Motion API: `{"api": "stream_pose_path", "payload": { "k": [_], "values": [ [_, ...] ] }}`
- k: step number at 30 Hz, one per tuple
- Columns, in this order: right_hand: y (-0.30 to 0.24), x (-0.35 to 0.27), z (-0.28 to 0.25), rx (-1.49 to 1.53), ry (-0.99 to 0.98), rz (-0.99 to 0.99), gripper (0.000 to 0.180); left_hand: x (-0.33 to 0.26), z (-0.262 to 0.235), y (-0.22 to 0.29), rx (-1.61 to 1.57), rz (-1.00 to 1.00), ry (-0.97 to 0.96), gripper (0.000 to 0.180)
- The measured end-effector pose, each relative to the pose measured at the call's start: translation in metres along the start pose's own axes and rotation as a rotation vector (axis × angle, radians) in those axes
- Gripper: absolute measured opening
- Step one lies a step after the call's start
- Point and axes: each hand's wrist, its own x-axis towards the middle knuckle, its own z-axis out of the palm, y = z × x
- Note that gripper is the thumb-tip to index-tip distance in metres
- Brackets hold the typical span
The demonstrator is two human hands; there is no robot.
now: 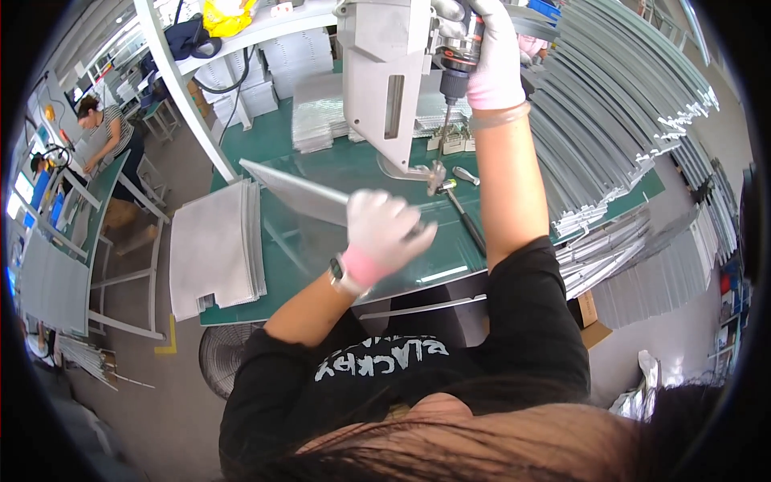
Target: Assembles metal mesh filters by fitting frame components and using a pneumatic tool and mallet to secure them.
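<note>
The right grip (494, 60), in a white glove, is closed around a dark power driver (462, 56) up beside a tall grey machine body (385, 80). The driver's bit (446, 116) points down at a cluster of small pale metal parts (454, 143); whether it touches them, I can't tell from here. The left grip (389, 229), gloved in white with a pink cuff, has its fingers curled and blurred over the near end of a thin grey panel (293, 189). That panel slants above the green desk (418, 273), its far corner toward the upper left; I can't make out whether the fingers pinch it.

Near the foot of the machine lie a hammer (466, 217) with a dark handle and a small pale tool (466, 175). To the left, 1 stack of pale sheets (213, 249) sits at the edge of the desk; another stack (317, 112) stands farther back. Long grey strips (626, 104) are piled high on the right. Below the desk there's a round fan (221, 357) and a cardboard box (594, 325). Off to the left, a co-worker in a striped top (119, 132) leans over another bench (100, 189).
</note>
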Motion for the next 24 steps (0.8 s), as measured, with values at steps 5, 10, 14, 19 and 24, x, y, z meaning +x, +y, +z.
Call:
{"api": "stream_pose_path", "payload": {
  "k": [5,10,14,19,24],
  "values": [
    [-0.005,-0.017,0.007,-0.051,-0.044,0.170,0.011,-0.119,-0.080,0.006,-0.216,0.149,-0.370,0.029],
    [-0.002,-0.022,0.002,-0.073,-0.031,0.268,0.007,-0.286,-0.095,-0.006,-0.253,-0.049,-0.822,0.009],
    [0.007,-0.026,-0.025,-0.120,-0.330,0.209,0.017,-0.194,-0.106,-0.008,-0.003,-0.065,-0.746,0.035],
    [0.017,-0.048,-0.007,-0.270,-0.212,0.177,0.028,-0.129,-0.071,-0.057,0.330,-0.485,-0.240,0.049],
    [0.023,-0.075,-0.019,-0.140,-0.189,0.275,0.023,-0.090,-0.055,0.011,0.014,-0.410,-0.430,0.023]
  ]
}}
